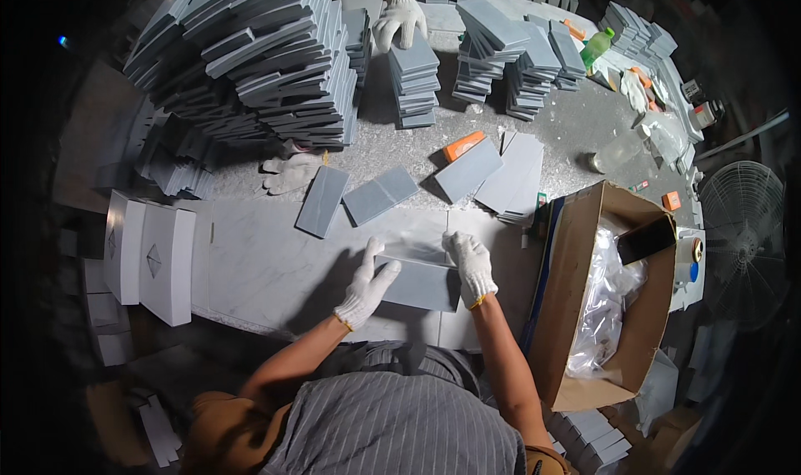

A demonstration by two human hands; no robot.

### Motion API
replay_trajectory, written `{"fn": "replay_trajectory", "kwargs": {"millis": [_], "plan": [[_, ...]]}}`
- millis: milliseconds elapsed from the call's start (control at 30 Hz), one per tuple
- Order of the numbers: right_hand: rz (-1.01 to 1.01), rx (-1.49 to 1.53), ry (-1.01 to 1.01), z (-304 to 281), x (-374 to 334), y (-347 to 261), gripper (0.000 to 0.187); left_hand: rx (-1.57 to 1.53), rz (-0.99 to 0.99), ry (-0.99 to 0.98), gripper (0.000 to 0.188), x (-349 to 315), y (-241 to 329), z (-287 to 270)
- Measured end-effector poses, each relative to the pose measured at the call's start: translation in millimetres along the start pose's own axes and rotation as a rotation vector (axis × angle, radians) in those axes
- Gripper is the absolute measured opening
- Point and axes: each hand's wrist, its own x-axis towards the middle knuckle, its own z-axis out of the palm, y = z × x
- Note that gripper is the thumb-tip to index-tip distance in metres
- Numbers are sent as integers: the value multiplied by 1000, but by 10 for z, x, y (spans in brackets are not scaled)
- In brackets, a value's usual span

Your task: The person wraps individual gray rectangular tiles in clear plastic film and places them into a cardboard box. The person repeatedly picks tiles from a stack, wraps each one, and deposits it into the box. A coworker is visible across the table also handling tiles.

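Note:
A flat grey rectangular tile (417,286) lies before me on the white tabletop, with a clear plastic bag (415,248) at its far edge. My left hand (365,289), in a white knit glove, grips the tile's left end, its thumb over the top face. My gloved right hand (471,265) is closed at the far right corner, pinching the bag's edge. Just beyond lie two loose tiles, one upright to me (323,201) and one slanted (380,196). Another tile (469,170) leans on an orange block (464,145).
Tall tile stacks (292,75) rise at the far left. A co-worker's gloved hand (400,20) rests on a shorter stack (415,79). On my right stands an open cardboard box (546,308) holding plastic bags and a phone. White boxes (167,262) stand left; a fan (741,233) is far right.

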Motion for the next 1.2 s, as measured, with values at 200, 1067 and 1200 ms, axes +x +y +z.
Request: {"fn": "replay_trajectory", "kwargs": {"millis": [200, 1067, 1200], "plan": [[15, 12, -35, 19, -28, -53, 30, 85, -112, -49, 96, -43, 170, -25], [-1036, -1142, -151, -348, -1117, -285, 21, 574, 595, -706, 18, 42, 877, -969], [-1106, -1201, -146, -359, -1189, -199, 26, 581, 675, -328, 29, 111, 1014, -634]]}}
